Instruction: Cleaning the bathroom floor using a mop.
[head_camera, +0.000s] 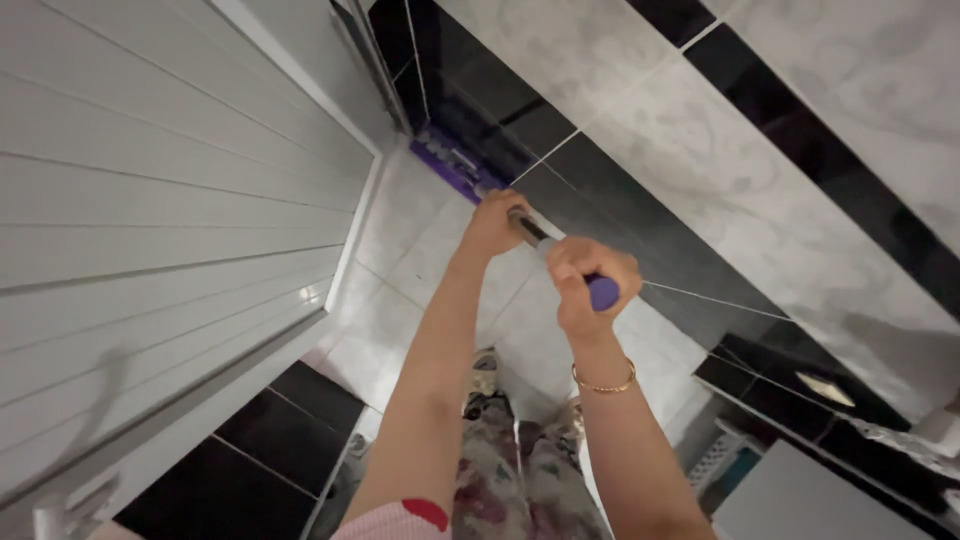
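Both hands grip a mop handle (535, 232): the left hand (495, 222) wraps its shaft lower down, the right hand (580, 280) clenches the purple top end. The purple mop head (450, 160) rests on the pale tiled floor (400, 300) against the dark wall tiles (600, 190).

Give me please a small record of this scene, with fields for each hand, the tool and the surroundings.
left hand: grips the mop handle lower down
right hand: grips the handle's purple top end; gold bracelet on wrist
mop head: purple, at the foot of the dark wall tiles
floor: pale tiles
left side: white panelled door
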